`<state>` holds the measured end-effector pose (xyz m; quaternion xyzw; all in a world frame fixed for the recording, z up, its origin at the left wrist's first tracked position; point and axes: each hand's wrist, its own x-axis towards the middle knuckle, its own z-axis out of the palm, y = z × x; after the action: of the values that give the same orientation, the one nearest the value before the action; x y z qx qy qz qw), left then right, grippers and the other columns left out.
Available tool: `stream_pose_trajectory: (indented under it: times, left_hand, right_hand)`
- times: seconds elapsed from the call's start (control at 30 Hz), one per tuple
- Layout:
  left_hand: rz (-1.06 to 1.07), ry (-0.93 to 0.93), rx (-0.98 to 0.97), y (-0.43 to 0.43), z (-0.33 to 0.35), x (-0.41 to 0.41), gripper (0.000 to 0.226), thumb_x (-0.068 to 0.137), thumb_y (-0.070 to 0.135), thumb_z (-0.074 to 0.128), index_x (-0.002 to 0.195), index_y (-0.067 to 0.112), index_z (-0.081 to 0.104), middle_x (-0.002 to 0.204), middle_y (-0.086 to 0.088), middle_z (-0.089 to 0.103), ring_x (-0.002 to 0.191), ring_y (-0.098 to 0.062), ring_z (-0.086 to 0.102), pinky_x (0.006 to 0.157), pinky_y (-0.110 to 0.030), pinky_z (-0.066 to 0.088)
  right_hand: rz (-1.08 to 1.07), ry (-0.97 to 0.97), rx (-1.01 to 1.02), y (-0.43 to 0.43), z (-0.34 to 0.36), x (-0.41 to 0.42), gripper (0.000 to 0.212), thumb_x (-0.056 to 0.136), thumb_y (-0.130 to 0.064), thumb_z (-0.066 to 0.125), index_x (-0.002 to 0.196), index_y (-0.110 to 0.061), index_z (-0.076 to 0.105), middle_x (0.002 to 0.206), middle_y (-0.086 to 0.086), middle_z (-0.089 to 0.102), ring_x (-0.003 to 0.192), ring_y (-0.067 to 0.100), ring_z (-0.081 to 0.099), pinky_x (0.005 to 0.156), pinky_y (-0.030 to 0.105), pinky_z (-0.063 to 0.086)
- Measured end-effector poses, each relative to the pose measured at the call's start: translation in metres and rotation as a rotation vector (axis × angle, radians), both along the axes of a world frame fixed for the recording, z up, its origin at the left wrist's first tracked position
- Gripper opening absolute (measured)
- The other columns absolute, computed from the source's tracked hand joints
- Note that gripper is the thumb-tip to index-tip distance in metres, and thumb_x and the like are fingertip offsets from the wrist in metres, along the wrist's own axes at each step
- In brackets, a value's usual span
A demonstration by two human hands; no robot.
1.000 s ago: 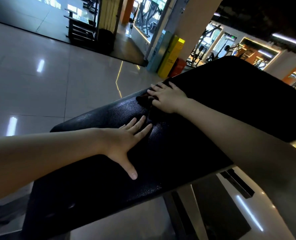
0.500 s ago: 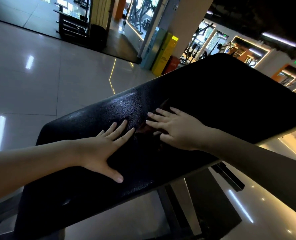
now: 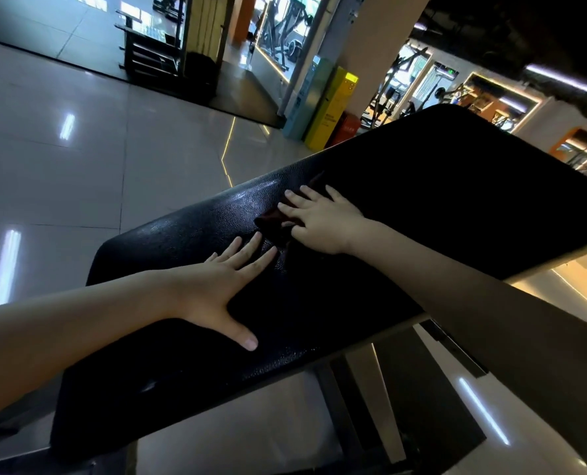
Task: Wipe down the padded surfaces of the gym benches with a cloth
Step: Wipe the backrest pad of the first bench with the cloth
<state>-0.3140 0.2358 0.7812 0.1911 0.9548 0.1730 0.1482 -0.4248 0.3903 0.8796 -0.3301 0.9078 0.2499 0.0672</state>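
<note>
A black padded bench [image 3: 422,207] runs diagonally across the head view, its near half glossy. My right hand [image 3: 319,219] lies flat, fingers straight and spread, pressing a dark cloth [image 3: 271,222] onto the pad near its far long edge. Only a small dark-red fold of the cloth shows beyond the fingers; the rest is under the palm. My left hand [image 3: 220,286] rests flat on the pad just below and left of the cloth, fingers spread, thumb pointing toward me, its fingertips close to the cloth.
The bench's metal frame and post [image 3: 346,406] drop to the glossy tiled floor [image 3: 79,166] below the pad. A pillar with yellow and teal boxes [image 3: 329,108] stands beyond, a dark rack [image 3: 155,60] at far left, and gym machines [image 3: 405,87] behind.
My right hand slid the cloth toward me along the pad, then back slightly toward the far edge. My left hand stays flat on the pad.
</note>
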Motion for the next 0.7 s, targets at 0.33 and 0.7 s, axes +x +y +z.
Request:
stream_pose_trajectory:
  times: [0.33,0.7]
  left_hand:
    - [0.051,-0.035,0.053,0.014,-0.003,-0.003,0.141,0.031,0.096,0.041,0.13,0.04,-0.042,0.143,0.0,-0.05,0.137,-0.031,-0.037,0.117,-0.056,-0.007]
    - [0.115,-0.021,0.058,0.022,0.0,-0.007,0.135,0.056,0.084,0.062,0.134,0.039,-0.039,0.147,-0.002,-0.047,0.14,-0.033,-0.032,0.117,-0.059,-0.002]
  right_hand:
    - [0.059,-0.111,0.127,0.069,0.03,0.096,0.056,0.1,-0.042,0.02,0.151,-0.038,-0.003,0.153,-0.017,-0.023,0.144,0.005,-0.019,0.112,0.03,-0.016]
    - [-0.078,0.065,0.037,0.08,0.038,0.078,0.061,0.102,-0.039,0.03,0.153,-0.034,-0.003,0.159,-0.014,-0.016,0.146,0.006,-0.014,0.117,0.033,-0.007]
